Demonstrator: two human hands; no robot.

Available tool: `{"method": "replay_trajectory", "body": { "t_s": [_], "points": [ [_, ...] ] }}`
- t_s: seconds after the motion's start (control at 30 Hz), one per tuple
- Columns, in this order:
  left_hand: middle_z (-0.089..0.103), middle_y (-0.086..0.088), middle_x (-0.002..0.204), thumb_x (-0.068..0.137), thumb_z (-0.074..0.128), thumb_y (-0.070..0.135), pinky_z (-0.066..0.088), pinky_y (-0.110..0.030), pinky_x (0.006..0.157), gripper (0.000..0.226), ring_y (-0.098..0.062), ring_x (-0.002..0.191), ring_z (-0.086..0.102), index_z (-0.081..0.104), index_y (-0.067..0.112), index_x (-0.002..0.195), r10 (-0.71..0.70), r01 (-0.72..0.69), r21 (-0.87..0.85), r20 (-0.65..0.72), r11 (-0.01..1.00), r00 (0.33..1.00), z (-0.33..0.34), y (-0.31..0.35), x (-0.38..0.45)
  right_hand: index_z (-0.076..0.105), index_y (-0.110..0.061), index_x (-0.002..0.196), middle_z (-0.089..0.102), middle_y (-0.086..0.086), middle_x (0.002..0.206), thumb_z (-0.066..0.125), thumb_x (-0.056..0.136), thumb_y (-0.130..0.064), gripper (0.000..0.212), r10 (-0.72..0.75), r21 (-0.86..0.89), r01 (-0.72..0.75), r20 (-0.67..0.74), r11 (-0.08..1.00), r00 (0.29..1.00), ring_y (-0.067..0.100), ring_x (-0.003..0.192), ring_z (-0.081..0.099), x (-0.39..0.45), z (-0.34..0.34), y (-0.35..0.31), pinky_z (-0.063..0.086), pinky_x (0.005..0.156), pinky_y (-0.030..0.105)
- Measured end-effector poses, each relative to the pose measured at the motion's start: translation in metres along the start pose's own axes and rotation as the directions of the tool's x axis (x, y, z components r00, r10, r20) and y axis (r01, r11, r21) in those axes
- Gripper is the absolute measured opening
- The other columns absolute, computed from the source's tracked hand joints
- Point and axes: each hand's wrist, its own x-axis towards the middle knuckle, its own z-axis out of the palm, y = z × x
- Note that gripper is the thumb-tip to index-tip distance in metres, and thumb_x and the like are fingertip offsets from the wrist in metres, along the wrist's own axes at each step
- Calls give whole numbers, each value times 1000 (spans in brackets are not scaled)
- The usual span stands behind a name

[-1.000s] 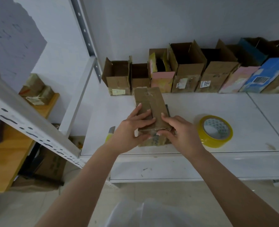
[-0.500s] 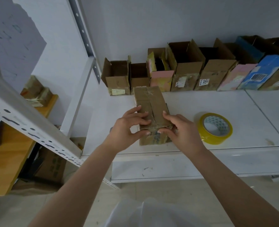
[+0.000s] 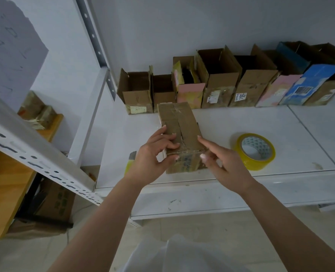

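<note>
1. Box (image 3: 179, 122) sits on the white shelf (image 3: 280, 122), and its flaps are being held shut.
2. Left hand (image 3: 149, 160) grips its near corner; right hand (image 3: 227, 165) presses with straight fingers.
3. Next, it likely needs the tape roll (image 3: 254, 152) for the seam.

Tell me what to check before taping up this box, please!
1. Flaps of the cardboard box folded down: ok.
2. Left hand grips its near corner: ok.
3. Right hand holds nothing, one straight finger on the box top: ok.
4. Tape roll lies on the shelf right of the box, probably within reach: ok.
5. Tape's loose end found: cannot tell.
6. Middle seam sealed: not ok, a slit seems open.
</note>
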Motion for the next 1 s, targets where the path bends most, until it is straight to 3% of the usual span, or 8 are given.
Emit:
{"method": "replay_trajectory", "body": {
  "t_s": [0.13,0.23,0.37,0.43,0.57,0.77,0.9,1.0],
  "points": [
    [61,-2,128,81,75,8,46,-49,103,25,-15,143,32,71,6,106,-14,14,-13,10,1000,1000,0,2,1,40,-33,144,63,-4,89,54,94,0,62,30,13,-31,50,999,998,18,81,60,2,-19,12,53,77,31],
    [61,-3,128,81,75,8,47,-48,103,25,-15,143,31,71,5,106,-10,10,-8,16,1000,1000,0,2,1,44,-26,143,61,1,83,66,90,-9,60,-51,-81,58,86,995,995,16,74,55,14,-16,8,47,71,19],
    [61,-3,129,81,75,8,46,-48,104,26,-14,144,30,71,6,107,-17,17,-3,27,1000,999,-1,1,2,62,-14,127,63,2,75,72,85,-7,44,-99,-115,98,-4,989,995,21,63,56,21,-4,1,49,63,31],
    [61,-2,129,82,75,9,46,-47,104,26,-13,144,30,71,6,107,-15,15,7,29,1000,999,-1,1,2,63,-13,127,63,-3,78,73,84,-9,44,-108,-133,106,-6,985,994,15,64,55,20,-5,1,50,63,29],
    [59,-1,131,82,76,13,46,-45,104,28,-10,145,26,70,8,109,-28,28,-2,19,1000,999,0,3,0,53,-24,135,56,-3,76,63,86,-36,51,-72,-129,85,102,988,992,20,66,52,22,-12,2,48,63,32],
    [60,-7,123,83,74,9,34,-37,114,28,-19,144,26,73,11,112,-42,37,-40,-146,999,988,26,14,-2,62,-15,127,45,-19,70,59,90,-26,38,-125,-117,124,1,985,992,6,58,45,23,-2,-3,41,54,27],
    [58,-4,123,82,74,9,30,-34,116,27,-19,145,23,74,13,109,-42,28,-78,-181,997,983,34,10,-1,65,-15,125,46,-14,69,65,89,-24,37,-157,-210,154,2,965,988,10,56,44,22,-1,-2,40,49,27],
    [65,-2,108,82,74,11,31,-34,115,17,-19,141,28,77,11,99,1,-9,-33,-252,999,968,38,9,3,68,-11,120,58,0,67,68,89,-12,31,-164,-226,146,-63,963,985,16,55,51,24,6,-2,45,49,30]
  ]
}}
